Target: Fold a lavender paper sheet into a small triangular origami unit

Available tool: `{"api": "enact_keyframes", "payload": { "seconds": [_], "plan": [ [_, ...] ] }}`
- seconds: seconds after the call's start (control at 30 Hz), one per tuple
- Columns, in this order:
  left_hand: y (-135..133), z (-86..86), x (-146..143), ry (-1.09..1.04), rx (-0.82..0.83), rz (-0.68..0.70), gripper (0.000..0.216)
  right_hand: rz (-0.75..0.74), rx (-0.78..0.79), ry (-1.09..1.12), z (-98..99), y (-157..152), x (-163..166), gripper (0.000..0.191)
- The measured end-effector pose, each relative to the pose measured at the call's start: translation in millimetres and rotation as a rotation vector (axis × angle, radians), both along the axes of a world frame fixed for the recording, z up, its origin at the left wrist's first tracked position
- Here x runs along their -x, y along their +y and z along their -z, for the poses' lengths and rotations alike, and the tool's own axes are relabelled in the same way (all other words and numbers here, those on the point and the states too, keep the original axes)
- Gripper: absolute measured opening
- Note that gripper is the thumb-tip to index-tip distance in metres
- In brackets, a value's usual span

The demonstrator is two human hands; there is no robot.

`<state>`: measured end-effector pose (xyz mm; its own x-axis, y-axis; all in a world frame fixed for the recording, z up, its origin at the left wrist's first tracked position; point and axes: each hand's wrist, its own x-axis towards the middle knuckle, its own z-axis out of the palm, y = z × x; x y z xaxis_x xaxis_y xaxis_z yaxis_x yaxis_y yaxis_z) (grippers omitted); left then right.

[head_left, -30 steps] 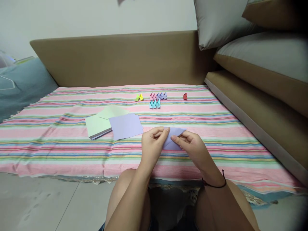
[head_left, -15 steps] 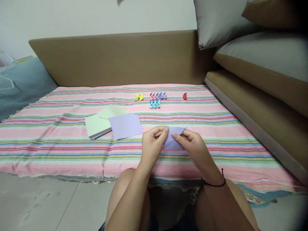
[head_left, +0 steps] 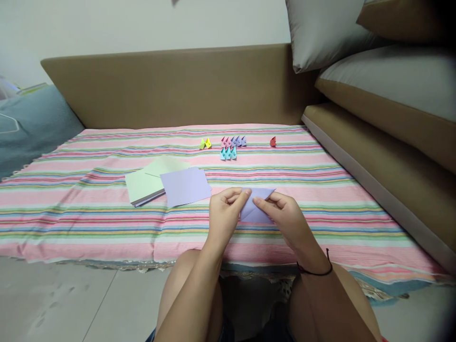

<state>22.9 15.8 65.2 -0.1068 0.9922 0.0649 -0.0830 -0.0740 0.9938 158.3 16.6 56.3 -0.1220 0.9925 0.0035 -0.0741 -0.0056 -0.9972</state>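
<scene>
A purple sheet of origami paper [head_left: 257, 214], partly folded with diagonal creases, is held up between both hands above the striped cloth. My left hand [head_left: 228, 205] pinches its upper left edge, thumb on top. My right hand [head_left: 281, 209] is closed on its right side, with the thumb pressing near the middle of the paper; the other fingers are partly hidden behind it. Left of my hands lie flat purple sheets [head_left: 185, 187], overlapping a stack of pale green paper [head_left: 142, 186].
Small folded paper pieces stand farther back: yellow ones [head_left: 205, 143], pink ones [head_left: 225, 142], purple ones [head_left: 238, 141], blue ones [head_left: 228, 153] and a red one [head_left: 273, 141]. Striped cloth [head_left: 107, 213] covers the seat. Cushions [head_left: 384, 90] are piled on the right; a brown backrest [head_left: 178, 90] rises behind.
My left thumb has slid slightly right across the paper's upper edge. Both hands keep their hold on the purple paper, and the other papers lie unchanged.
</scene>
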Motion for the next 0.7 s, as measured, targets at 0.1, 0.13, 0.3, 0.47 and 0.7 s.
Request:
{"api": "enact_keyframes", "payload": {
  "seconds": [0.1, 0.13, 0.3, 0.47, 0.7],
  "plan": [
    [-0.2, -0.5, 1.2, 0.005, 0.016, 0.02, 0.027, -0.003, 0.008, -0.01, -1.8, -0.3, -0.3, 0.029],
    [-0.2, -0.7, 1.6, 0.009, 0.016, 0.031, 0.027, -0.002, 0.006, -0.007, -1.9, -0.3, -0.5, 0.029],
    [0.5, -1.3, 2.5, -0.015, 0.005, 0.09, 0.026, 0.009, 0.001, -0.013, -0.8, 0.5, -2.2, 0.031],
    [1.8, -1.5, 1.3, -0.075, 0.003, 0.169, 0.026, 0.053, -0.016, -0.031, 0.9, 2.4, -3.8, 0.031],
    [3.8, 0.5, 3.0, -0.019, -0.034, 0.125, 0.022, 0.143, -0.169, -0.043, -1.0, 1.8, -4.3, 0.035]
  ]
}}
